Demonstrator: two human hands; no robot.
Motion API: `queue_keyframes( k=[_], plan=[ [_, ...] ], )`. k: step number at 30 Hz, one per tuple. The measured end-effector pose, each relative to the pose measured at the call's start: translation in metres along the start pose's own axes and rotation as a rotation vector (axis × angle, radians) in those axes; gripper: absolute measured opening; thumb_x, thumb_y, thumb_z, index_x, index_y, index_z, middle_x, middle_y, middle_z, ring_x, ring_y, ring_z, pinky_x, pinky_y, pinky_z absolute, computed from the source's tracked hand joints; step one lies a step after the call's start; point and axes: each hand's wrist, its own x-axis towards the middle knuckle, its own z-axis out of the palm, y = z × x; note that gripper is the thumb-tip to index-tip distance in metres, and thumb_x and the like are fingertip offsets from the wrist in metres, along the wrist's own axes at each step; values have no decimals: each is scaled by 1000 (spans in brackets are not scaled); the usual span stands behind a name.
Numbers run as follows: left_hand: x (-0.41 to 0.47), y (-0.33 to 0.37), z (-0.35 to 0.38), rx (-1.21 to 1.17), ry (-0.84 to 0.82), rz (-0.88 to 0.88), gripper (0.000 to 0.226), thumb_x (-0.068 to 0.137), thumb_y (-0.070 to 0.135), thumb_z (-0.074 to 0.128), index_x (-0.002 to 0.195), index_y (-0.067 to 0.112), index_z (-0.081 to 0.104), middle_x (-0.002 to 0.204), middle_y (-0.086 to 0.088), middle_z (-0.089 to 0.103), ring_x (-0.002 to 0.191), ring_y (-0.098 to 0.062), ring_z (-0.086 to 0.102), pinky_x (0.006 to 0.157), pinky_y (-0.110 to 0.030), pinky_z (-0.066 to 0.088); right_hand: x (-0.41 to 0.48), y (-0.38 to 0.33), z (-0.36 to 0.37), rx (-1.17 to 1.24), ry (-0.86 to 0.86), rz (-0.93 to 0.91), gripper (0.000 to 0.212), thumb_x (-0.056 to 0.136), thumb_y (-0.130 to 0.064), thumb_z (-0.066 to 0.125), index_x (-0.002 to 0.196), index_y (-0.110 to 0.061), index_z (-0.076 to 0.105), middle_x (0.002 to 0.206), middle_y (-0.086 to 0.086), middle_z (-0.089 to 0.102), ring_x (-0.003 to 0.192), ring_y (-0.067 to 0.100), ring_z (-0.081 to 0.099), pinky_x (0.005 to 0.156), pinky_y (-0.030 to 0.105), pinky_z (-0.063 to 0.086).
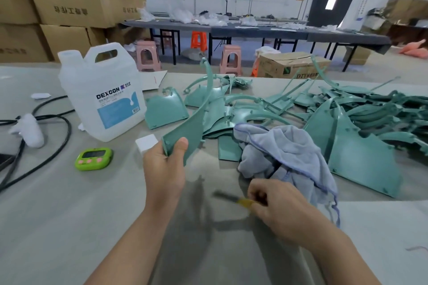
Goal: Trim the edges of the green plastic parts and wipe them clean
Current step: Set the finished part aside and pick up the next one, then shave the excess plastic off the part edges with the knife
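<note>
My left hand (165, 169) grips the lower end of a long curved green plastic part (192, 122), holding it upright above the table, thumb on its face. My right hand (278, 208) holds a small knife (234, 199) with a yellow handle, its blurred dark blade pointing left just above the table. A crumpled blue-grey cloth (287, 152) lies on the table just beyond my right hand. A heap of green plastic parts (347, 118) spreads across the table behind and to the right of the cloth.
A white jug of cleaning fluid (102, 97) stands at the left, with a green timer (93, 159) in front of it and black cables (46, 146) further left. A small white block (146, 143) sits by my left hand. Cardboard boxes (69, 7), stools and long tables fill the background.
</note>
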Motion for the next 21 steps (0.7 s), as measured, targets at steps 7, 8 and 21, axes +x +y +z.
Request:
queue_keyframes(
  k=[7, 8, 21],
  plan=[
    [-9, 2, 2, 195, -147, 143, 16, 89, 38, 63, 82, 48, 72, 68, 25, 68, 60, 6, 56, 57, -15, 46, 10, 1, -10, 872, 503, 38, 29, 99, 2, 56, 78, -17, 63, 66, 10, 69, 49, 18, 56, 48, 28, 47],
    [-12, 1, 2, 284, -203, 197, 16, 89, 40, 63, 84, 52, 71, 67, 26, 66, 59, 6, 54, 57, -16, 44, 9, -4, -8, 861, 539, -2, 30, 99, 0, 56, 78, -19, 65, 66, 10, 68, 48, 17, 54, 46, 28, 45],
    [-29, 4, 6, 422, -389, 317, 13, 91, 19, 74, 94, 32, 77, 79, 35, 67, 74, 13, 60, 69, -5, 40, -4, -31, 17, 427, 470, -167, 27, 98, -25, 64, 74, -34, 56, 61, -12, 55, 56, 5, 48, 54, 13, 35]
  ],
)
